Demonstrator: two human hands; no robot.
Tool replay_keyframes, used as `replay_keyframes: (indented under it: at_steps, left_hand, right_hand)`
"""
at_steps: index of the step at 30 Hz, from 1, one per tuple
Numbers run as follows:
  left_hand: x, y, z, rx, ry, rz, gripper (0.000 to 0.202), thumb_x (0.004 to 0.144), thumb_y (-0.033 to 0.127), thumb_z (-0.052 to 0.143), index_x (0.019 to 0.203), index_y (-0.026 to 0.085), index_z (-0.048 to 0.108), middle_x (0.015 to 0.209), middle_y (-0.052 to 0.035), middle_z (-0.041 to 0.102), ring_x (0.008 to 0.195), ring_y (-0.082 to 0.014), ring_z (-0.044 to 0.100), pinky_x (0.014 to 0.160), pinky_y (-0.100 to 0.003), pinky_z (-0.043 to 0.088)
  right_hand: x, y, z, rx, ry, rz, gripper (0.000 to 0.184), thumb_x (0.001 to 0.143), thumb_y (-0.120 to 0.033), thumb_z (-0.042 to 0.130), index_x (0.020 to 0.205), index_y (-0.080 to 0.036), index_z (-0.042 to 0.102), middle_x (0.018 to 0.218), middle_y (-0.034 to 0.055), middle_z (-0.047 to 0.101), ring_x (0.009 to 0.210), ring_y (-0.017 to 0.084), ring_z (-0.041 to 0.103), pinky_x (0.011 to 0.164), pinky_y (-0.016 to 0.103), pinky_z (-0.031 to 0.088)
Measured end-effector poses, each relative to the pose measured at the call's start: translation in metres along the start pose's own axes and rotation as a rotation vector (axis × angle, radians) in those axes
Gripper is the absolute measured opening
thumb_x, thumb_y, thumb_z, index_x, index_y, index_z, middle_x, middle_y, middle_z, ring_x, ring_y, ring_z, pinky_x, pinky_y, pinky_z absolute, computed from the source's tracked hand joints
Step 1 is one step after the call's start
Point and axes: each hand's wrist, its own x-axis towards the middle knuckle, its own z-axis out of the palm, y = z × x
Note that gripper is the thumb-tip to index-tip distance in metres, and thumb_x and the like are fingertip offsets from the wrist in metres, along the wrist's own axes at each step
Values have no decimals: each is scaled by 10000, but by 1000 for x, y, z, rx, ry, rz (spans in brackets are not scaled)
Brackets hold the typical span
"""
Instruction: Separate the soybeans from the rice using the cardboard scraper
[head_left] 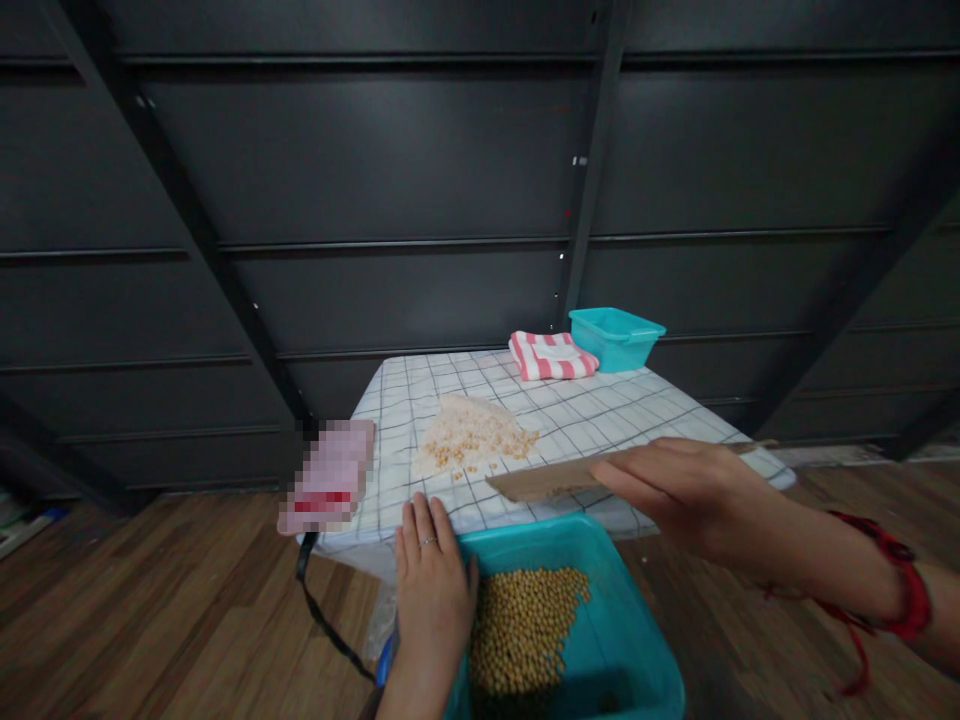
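Right hand [694,490] holds long brown cardboard strip [546,478] beyond rectangular turquoise plastic bean tub [615,630]; left hand [433,590] at tub's left rim, grip unclear.

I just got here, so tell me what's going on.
A person's right hand holds a cardboard strip at the near side of the checked cloth. The left hand is at the left rim of a blue bin partly filled with beans. On the cloth lies a pale heap with yellow kernels toward its near side; a striped towel and second bin sit at the far end.
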Motion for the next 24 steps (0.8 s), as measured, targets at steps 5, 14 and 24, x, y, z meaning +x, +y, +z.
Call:
replay_keyframes:
  at_steps: [5, 14, 24]
  left_hand:
    - [0, 0, 0, -32, -21, -28, 539, 773, 220, 416, 1254, -19, 368, 1317, -260, 390, 1242, -347, 315, 970, -479, 339]
    - [0, 0, -1, 8, -35, -19, 544, 781, 228, 413, 1255, -34, 359, 1313, -279, 386, 1233, -358, 326, 964, -485, 344]
    - [1, 1, 0, 20, 9, -7, 539, 774, 218, 418, 1240, -47, 372, 1294, -294, 397, 1208, -375, 357, 940, -492, 367]
  right_hand:
    - [13, 13, 21, -260, 79, -158, 287, 803, -9, 321, 955, -93, 548, 721, 82, 634, 578, 154, 547, 524, 285, 395]
    - [10, 10, 28, -249, 19, -173, 267, 762, -3, 381, 964, -97, 528, 689, 58, 612, 567, 157, 538, 520, 287, 382]
    - [2, 4, 19, -232, -19, -124, 271, 730, 2, 391, 923, -137, 521, 694, 47, 615, 572, 141, 538, 533, 270, 368]
